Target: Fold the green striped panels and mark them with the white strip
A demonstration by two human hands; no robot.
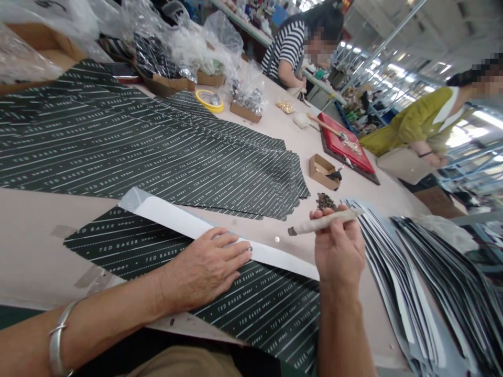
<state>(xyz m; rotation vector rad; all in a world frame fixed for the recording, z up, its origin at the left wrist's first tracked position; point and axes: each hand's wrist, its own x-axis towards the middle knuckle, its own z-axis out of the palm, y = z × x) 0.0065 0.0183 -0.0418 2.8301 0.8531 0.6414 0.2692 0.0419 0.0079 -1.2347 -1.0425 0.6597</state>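
Note:
My left hand (208, 267) lies with fingers outstretched, pressing on a white strip (165, 215) and on the dark striped, lettered sheet (267, 309) beneath it. A small dark speck shows at its fingertips; I cannot tell what it is. In my right hand (340, 251) is a pale, wrapped, pen-like tool (314, 225) with a dark end pointing left. It is held above the table, apart from the strip, whose right end runs to my right wrist. A small round shiny piece (277, 239) lies on the table just below the tool's dark end.
A stack of striped sheets (157, 152) covers the left of the table. Fanned dark and white strips (404, 293) lie at right. Beyond are a small carton (324, 172), dark metal bits (325, 201), yellow tape (209, 101) and a red pad (346, 141). Two people work across the table.

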